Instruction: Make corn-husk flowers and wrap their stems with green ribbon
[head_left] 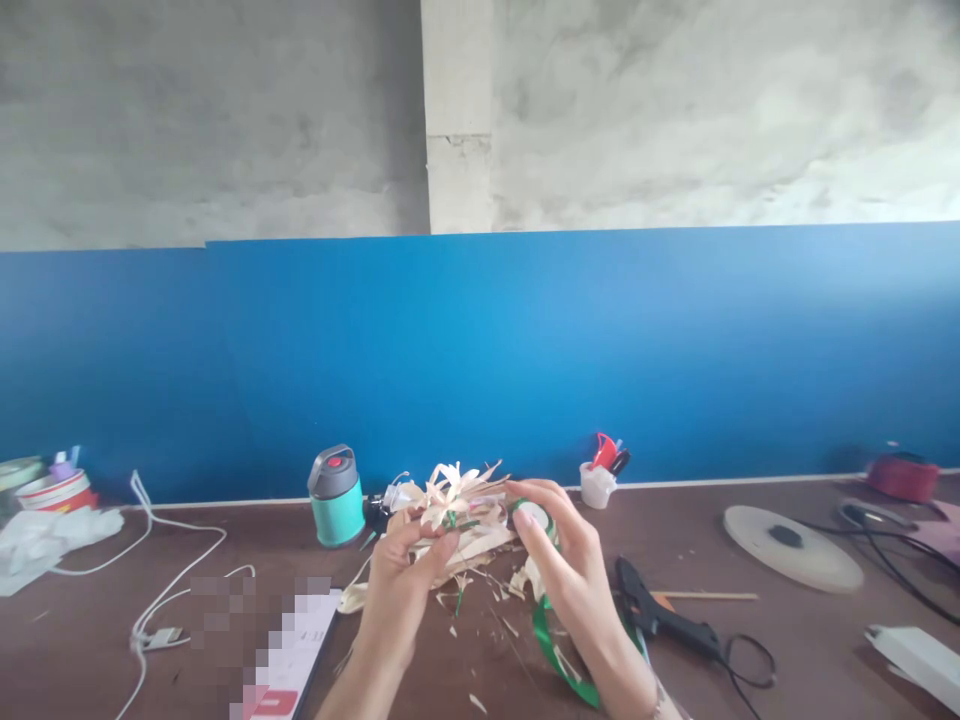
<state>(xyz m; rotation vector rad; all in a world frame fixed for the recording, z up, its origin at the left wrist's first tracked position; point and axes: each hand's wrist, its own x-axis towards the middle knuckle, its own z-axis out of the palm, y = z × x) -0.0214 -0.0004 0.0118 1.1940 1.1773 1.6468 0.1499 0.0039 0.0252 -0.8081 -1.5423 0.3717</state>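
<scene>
My left hand point(401, 575) pinches a handmade flower point(452, 492) with pale, cream petals, its thumb and fingers closed just below the bloom. A bit of green point(463, 523) shows under the petals. To the right, my right hand point(566, 550) grips a small roll of green tape point(534, 514) between thumb and fingers. Behind and between the hands lies a heap of pale, dry strips point(480, 540), partly covered by them. Below my right hand a green ribbon point(559, 660) curves on the table, and small pale scraps are scattered nearby.
A teal lidded flask point(336, 500) stands left of the heap. A black glue gun point(667, 615) and a wooden stick point(709, 596) lie right. Further right is a round translucent lid point(750, 545). A white cup point(597, 485) holds tools. White cables point(161, 600) and a phone point(296, 650) lie left.
</scene>
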